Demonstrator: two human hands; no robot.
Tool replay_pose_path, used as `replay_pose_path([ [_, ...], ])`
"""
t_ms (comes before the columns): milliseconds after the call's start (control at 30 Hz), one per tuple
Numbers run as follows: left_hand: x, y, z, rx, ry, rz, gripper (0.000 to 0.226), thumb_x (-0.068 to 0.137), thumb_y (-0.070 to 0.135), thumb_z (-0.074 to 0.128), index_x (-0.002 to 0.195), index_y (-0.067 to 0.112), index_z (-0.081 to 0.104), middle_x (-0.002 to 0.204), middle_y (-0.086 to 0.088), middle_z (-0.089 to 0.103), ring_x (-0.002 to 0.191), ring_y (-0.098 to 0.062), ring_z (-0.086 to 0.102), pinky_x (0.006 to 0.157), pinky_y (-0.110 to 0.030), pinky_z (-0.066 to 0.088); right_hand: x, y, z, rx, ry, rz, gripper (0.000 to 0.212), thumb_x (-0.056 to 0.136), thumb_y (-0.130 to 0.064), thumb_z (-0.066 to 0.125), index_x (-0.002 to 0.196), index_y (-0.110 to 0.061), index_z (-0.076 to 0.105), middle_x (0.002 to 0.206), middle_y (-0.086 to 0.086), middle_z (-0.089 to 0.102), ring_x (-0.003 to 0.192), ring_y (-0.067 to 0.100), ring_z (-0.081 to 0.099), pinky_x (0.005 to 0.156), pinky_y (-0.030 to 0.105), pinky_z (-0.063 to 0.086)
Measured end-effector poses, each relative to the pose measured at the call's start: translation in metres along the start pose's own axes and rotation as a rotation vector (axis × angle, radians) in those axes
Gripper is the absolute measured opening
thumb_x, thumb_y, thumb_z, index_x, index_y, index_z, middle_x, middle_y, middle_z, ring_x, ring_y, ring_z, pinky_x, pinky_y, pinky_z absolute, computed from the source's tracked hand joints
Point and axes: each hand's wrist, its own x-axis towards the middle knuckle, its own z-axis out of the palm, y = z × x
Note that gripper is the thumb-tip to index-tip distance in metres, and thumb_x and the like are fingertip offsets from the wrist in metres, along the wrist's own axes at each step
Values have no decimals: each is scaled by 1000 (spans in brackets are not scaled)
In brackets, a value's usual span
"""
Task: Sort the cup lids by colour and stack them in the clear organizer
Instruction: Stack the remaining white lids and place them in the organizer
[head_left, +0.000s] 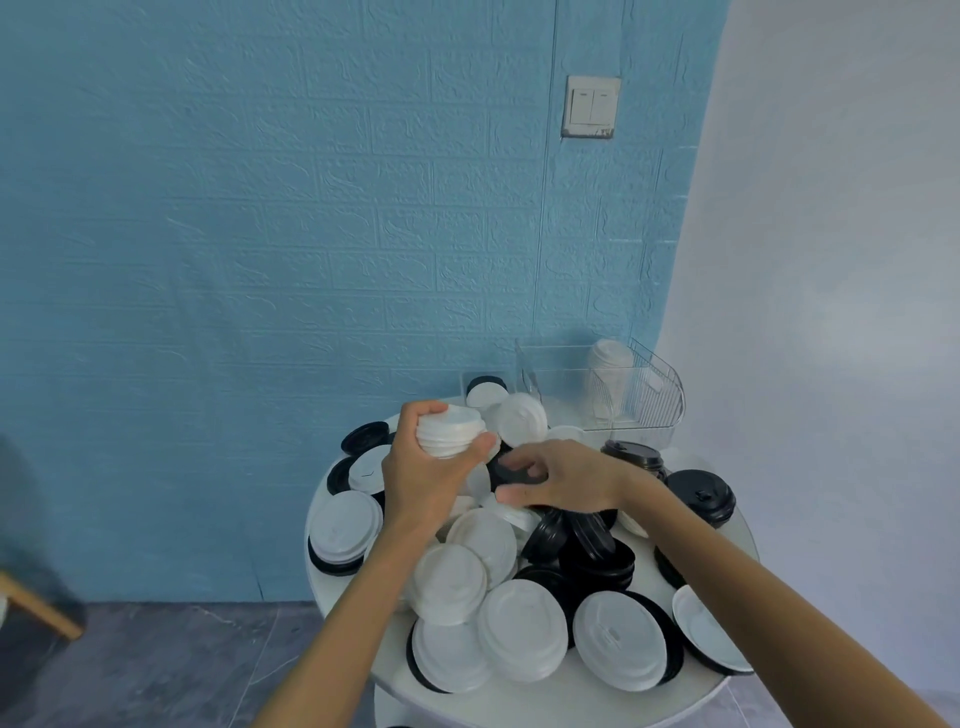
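Observation:
Several white lids (522, 631) and black lids (592, 556) lie mixed in a heap on a round white table (550, 699). My left hand (426, 473) grips a short stack of white lids (449, 431), raised above the heap's far side. My right hand (558, 475) reaches into the middle of the pile with fingers curled over a black lid (511, 470); whether it grips the lid is unclear. The clear organizer (597, 384) stands at the table's far right edge with a stack of white lids (608, 379) inside.
Two stacks of black lids (701, 493) stand right of my right hand. A small clear box (485, 387) holding lids sits left of the organizer. A blue brick-pattern wall rises behind the table. A wooden furniture edge (36, 605) shows at far left above grey floor.

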Motion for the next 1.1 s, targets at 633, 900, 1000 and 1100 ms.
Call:
replay_pose_path([
  [633, 5, -2, -3, -79, -44, 45, 56, 63, 41, 95, 104, 41, 57, 100, 35, 61, 93, 1, 61, 75, -19, 53, 15, -1, -30, 236, 346, -64, 59, 70, -47, 89, 120, -25, 66, 113, -4, 61, 108, 8, 54, 80, 11, 38],
  [900, 3, 10, 7, -70, -120, 43, 69, 59, 46, 94, 115, 47, 55, 104, 32, 66, 95, 1, 66, 78, -19, 54, 8, -39, -36, 440, 412, -200, 50, 79, -34, 86, 125, -27, 67, 120, -17, 55, 110, -12, 54, 99, 17, 44],
  [1000, 1, 12, 12, -66, -130, 29, 88, 62, 30, 95, 136, 41, 49, 107, 26, 67, 98, 11, 64, 81, -13, 51, 10, -49, -18, 426, 350, -253, 40, 84, -23, 83, 118, -34, 65, 115, -24, 55, 108, -17, 51, 95, 12, 41],
  [1100, -3, 16, 12, -37, -149, 11, 98, 70, 17, 92, 149, 38, 37, 110, 23, 64, 91, 18, 62, 73, -7, 49, 13, -49, -11, 438, 320, -221, 44, 85, -28, 82, 124, -37, 64, 126, -14, 53, 121, -3, 49, 101, 18, 37],
])
